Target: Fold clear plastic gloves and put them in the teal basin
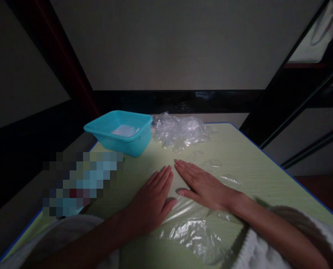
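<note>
A clear plastic glove (196, 235), thin and crinkled, lies spread on the table; its finger shapes point toward the far side. My left hand (152, 201) rests palm down at its left part, fingers stretched forward. Across from it, my right hand (201, 183) lies flat on the same film, fingers extended and thumb apart. The fingertips of both hands come close to each other without touching. Neither hand grips anything. Part of the glove is hidden under my hands.
A heap of clear crumpled plastic (183, 130) sits at the table's far edge. Left of it stands a turquoise plastic basin (139, 144) with something whitish inside. A blurred-out item (85, 183) lies at the left. The pale yellow-green table (261, 183) has a blue edge.
</note>
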The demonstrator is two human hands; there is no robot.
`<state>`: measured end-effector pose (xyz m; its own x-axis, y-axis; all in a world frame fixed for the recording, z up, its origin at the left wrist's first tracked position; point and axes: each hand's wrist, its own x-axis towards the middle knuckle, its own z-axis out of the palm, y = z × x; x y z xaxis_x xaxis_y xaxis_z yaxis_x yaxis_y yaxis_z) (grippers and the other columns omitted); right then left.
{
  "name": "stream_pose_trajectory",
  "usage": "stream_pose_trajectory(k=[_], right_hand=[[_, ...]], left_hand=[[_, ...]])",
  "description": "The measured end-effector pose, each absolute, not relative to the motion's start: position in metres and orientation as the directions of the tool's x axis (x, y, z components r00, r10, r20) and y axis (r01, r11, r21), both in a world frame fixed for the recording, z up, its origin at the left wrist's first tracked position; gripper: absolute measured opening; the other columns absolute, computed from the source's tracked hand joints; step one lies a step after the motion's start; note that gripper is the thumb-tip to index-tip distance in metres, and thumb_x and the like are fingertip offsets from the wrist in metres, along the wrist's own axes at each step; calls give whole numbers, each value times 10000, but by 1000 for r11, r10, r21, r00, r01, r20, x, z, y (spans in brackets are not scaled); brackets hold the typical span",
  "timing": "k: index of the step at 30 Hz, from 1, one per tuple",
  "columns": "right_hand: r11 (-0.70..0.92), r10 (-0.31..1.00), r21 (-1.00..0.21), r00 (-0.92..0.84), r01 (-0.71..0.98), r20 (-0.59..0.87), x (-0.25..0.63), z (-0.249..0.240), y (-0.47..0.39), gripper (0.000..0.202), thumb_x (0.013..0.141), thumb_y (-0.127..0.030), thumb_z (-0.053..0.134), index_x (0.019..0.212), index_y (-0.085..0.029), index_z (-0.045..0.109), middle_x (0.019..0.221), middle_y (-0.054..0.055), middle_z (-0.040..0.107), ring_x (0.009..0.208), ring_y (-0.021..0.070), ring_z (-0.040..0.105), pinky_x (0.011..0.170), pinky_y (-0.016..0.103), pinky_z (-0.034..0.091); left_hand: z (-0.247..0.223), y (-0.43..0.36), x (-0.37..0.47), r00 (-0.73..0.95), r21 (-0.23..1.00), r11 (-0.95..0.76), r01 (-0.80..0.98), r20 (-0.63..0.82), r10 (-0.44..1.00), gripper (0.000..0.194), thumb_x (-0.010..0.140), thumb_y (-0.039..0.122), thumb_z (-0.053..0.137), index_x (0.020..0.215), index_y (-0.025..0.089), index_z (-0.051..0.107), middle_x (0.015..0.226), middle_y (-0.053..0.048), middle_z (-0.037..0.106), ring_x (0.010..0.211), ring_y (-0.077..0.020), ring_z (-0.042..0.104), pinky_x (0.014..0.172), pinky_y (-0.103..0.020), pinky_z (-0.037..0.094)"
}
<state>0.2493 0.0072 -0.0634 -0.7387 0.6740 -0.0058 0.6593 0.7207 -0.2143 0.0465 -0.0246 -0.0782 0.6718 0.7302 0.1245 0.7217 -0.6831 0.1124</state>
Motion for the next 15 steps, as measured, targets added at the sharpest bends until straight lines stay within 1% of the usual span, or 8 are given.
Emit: stream_pose_trajectory(k=[5, 11, 15], right_hand=[[665, 732, -192, -681, 721, -20, 265, -66, 20, 818, 887, -612, 213, 1409, 17, 192, 1462, 203, 124, 1357, 269, 114, 1107, 452, 178], [618, 778, -178, -629, 765, -2, 288, -70, 34, 824, 870, -645, 195, 1423, -34, 189, 1463, 191, 159, 1354, 267, 127, 1099, 463, 190], [580, 805, -171, -593, 797, -35, 298, -70, 38, 838, 859, -660, 176, 1427, -44, 175, 1465, 186, 155, 1352, 274, 124, 1093, 476, 187]], left_hand=[[-74, -25, 48, 655, 66, -658, 750, 64, 753, 571, 908, 349, 383, 1368, 20, 304, 1466, -190, 240, 1358, -325, 181, 1077, -503, 270], [-71, -26, 49, 627, 61, -627, 777, 20, 779, 585, 914, 373, 374, 1387, 41, 289, 1483, -149, 211, 1355, -368, 154, 1057, -548, 273], [-70, -27, 48, 615, 62, -614, 787, -6, 788, 577, 918, 368, 363, 1392, 48, 288, 1489, -131, 199, 1354, -381, 145, 1055, -564, 261]])
